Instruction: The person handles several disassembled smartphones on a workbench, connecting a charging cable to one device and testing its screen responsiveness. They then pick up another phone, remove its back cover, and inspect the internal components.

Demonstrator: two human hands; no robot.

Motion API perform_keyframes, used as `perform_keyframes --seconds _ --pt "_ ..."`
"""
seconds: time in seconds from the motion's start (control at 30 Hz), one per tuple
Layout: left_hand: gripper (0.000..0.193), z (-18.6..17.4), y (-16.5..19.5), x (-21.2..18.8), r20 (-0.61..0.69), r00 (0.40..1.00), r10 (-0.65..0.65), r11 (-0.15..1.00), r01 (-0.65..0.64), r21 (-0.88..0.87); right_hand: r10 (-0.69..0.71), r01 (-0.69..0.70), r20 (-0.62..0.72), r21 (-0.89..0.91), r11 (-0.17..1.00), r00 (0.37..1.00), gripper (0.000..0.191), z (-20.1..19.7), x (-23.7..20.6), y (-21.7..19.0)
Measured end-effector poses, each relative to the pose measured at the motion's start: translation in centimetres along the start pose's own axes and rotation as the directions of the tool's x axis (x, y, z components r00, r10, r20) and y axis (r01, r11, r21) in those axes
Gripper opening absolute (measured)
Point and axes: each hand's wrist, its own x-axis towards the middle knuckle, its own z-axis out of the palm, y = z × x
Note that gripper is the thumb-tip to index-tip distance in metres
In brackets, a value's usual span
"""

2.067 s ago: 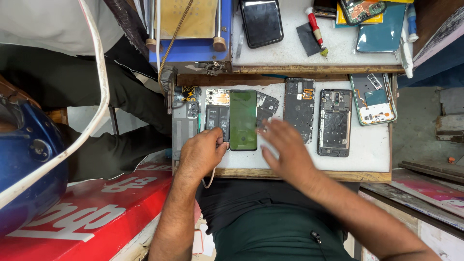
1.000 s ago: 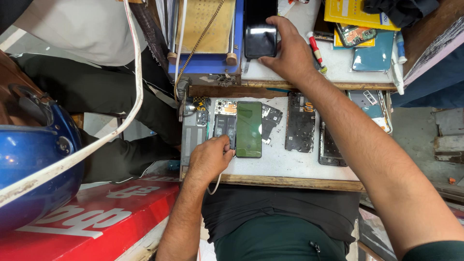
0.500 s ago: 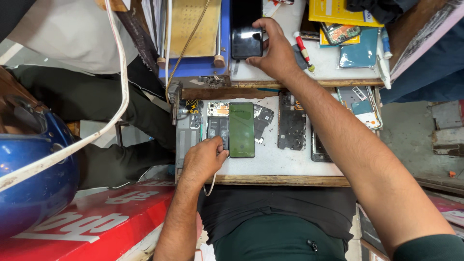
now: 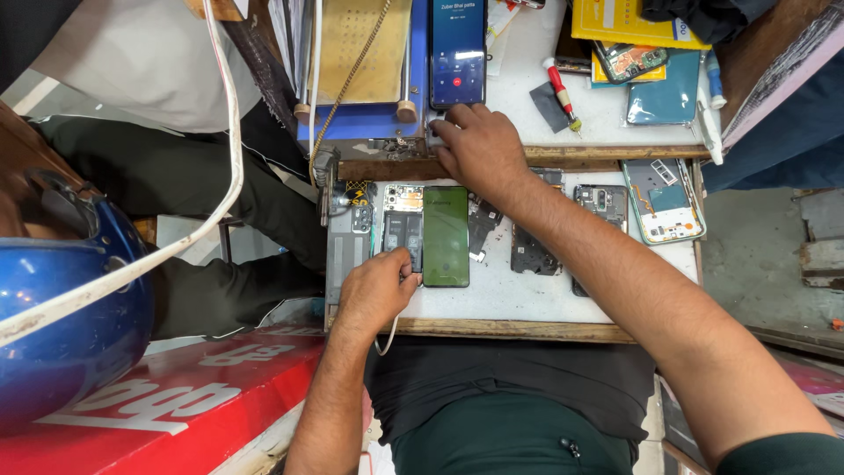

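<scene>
My left hand [image 4: 378, 286] pinches the near edge of an opened phone [image 4: 403, 236] whose battery shows. A dark green screen panel [image 4: 446, 236] lies right beside it on the white work tray [image 4: 519, 303]. My right hand [image 4: 479, 149] reaches up to the upper shelf [image 4: 607, 119]. Its fingers curl on the lower end of a phone with a lit blue screen [image 4: 457, 53]. That phone lies next to a blue machine with a gold plate [image 4: 356, 53].
Several stripped phone bodies [image 4: 532, 251] and a frame with a teal part [image 4: 661, 200] lie on the tray. A red-handled screwdriver [image 4: 560, 92], yellow box [image 4: 629, 22] and teal back cover [image 4: 664, 92] sit on the shelf. Left: blue helmet [image 4: 61, 325], white cable [image 4: 220, 167], red surface [image 4: 176, 396].
My right hand left the tray, reached up to the shelf and took hold of the dark phone. Its screen is now lit. My left hand stayed on the opened phone.
</scene>
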Motion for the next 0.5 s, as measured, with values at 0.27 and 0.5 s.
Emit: perform_keyframes --seconds 0.27,0.5 --pt "0.025 -0.1 0.2 0.2 0.026 1.000 -0.008 1.000 0.008 -0.001 -0.072 0.069 -0.062 -0.044 0.997 0.996 0.018 0.6 -0.5 1.0" --pt "0.024 0.0 0.1 0.1 0.029 1.000 -0.010 1.000 0.010 0.007 -0.017 0.029 0.118 -0.103 0.994 0.993 0.023 0.8 0.8 1.1"
